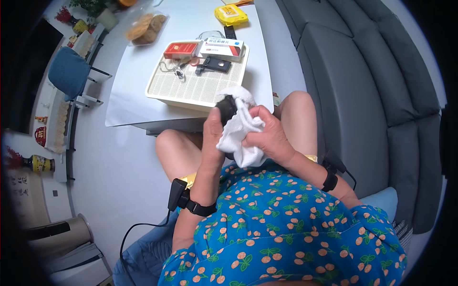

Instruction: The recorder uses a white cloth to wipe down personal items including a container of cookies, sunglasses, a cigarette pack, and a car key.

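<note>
My left hand [213, 137] holds a dark, blurred object [226, 107] whose exact kind I cannot tell, with the thumb along its near side. A crumpled white cloth [243, 143] wraps partly around the object, and my right hand [270, 137] grips the cloth between thumb and fingers. Both hands are above my lap, just in front of the near edge of a cream plastic basket [168, 85]. On the basket's perforated surface are a red box [179, 50], a white carton [222, 49] bearing writing, a small black device [218, 65] and a thin cable [179, 74].
The white table [128, 103] also bears a clear pack of round baked goods [148, 30], a yellow wipes pack [230, 15] and a black remote [230, 32]. A grey sofa [343, 89] stands on the right, a blue chair [68, 69] at left. A black cable [123, 236] hangs from my left wrist device.
</note>
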`<state>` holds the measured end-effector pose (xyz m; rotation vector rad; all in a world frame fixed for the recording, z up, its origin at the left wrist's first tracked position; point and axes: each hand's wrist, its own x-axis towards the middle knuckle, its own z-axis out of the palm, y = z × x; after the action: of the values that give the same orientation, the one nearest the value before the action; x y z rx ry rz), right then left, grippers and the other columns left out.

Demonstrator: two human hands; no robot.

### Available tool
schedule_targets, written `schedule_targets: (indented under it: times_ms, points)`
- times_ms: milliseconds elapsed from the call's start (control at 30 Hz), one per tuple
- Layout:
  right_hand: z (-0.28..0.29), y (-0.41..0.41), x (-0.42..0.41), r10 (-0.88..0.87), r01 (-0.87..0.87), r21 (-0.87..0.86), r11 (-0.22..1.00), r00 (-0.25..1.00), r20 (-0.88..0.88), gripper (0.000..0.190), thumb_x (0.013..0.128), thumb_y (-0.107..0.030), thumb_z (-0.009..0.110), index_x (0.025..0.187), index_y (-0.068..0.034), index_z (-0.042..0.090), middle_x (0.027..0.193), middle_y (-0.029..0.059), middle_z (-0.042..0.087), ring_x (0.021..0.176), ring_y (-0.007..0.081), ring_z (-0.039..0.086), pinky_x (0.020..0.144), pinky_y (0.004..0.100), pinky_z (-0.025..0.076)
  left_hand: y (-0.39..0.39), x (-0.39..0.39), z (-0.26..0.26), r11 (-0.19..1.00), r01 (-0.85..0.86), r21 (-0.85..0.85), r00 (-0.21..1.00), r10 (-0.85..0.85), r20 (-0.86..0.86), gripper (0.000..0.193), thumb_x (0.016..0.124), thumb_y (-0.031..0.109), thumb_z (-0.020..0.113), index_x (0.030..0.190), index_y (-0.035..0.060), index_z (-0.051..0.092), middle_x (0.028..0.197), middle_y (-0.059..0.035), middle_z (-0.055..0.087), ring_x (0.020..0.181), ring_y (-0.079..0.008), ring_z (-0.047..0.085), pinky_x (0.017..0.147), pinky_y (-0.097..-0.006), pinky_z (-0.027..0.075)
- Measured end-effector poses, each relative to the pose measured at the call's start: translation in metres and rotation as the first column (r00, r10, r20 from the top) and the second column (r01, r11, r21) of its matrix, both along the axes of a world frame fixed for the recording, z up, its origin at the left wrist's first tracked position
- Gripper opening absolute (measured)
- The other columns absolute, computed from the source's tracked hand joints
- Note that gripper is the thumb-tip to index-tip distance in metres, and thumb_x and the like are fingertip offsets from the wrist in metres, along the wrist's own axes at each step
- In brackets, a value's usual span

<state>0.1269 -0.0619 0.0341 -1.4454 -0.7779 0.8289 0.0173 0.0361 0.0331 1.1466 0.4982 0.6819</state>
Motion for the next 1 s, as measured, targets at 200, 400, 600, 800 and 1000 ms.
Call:
schedule_targets:
  times_ms: [200,400,600,800,1000]
  points:
    - [0.007,0.005,0.019,-0.051,0.056,0.048,0.997,0.993,-0.107,0.044,0.06,-0.008,0.069,0.1,-0.002,0.051,0.088,0.0078,0.061,0.081,0.0132,0.057,0.074,0.0266,0.046,-0.01,-0.003,-0.014,0.91,0.082,0.407,0.99,-0.027,-0.139,0.057,0.089,0.049,0.052,0.118,-0.0003,0.052,0.11,-0.01,0.058,0.1,-0.0134,0.054,0.086,-0.0289,0.045]
    - [0.013,0.004,0.022,0.017,0.0,0.075,0.997,0.976,-0.216,0.046,0.064,-0.006,0.067,0.106,-0.004,0.05,0.091,0.0048,0.06,0.084,0.0109,0.056,0.075,0.0254,0.046,-0.006,-0.002,-0.012,0.941,0.061,0.333,0.996,-0.037,-0.077,0.059,0.095,0.049,0.036,0.113,-0.0027,0.056,0.103,-0.0106,0.062,0.094,-0.0166,0.059,0.081,-0.0301,0.047]
    - [0.02,-0.012,-0.007,0.156,-0.15,-0.041,0.988,0.942,0.298,0.041,0.064,-0.012,0.067,0.101,-0.009,0.047,0.084,0.0148,0.061,0.083,0.0336,0.063,0.076,0.036,0.048,0.017,-0.005,-0.005,0.942,-0.334,-0.026,0.942,0.332,-0.056,0.061,0.096,0.048,0.028,0.096,-0.0035,0.06,0.081,-0.0108,0.064,0.072,-0.016,0.062,0.066,-0.0282,0.05]
    - [0.025,-0.01,-0.003,0.18,-0.19,-0.011,0.982,0.913,0.365,0.037,0.063,-0.009,0.065,0.096,-0.008,0.048,0.081,0.011,0.059,0.076,0.0249,0.061,0.073,0.0322,0.047,0.02,0.001,0.009,0.917,-0.379,-0.122,0.923,0.384,0.015,0.063,0.094,0.054,0.03,0.092,-0.0022,0.058,0.076,-0.0096,0.062,0.068,-0.0164,0.061,0.063,-0.0281,0.05]
    - [0.017,-0.002,0.001,0.085,-0.077,0.065,0.995,0.987,-0.136,0.037,0.063,0.0,0.064,0.097,-0.005,0.05,0.09,0.003,0.058,0.087,0.0109,0.052,0.078,0.0253,0.044,-0.001,-0.001,0.015,0.986,-0.099,-0.136,0.972,0.125,0.201,0.049,0.095,0.044,0.042,0.109,-0.0021,0.052,0.097,-0.0103,0.06,0.086,-0.0158,0.059,0.076,-0.0293,0.048]
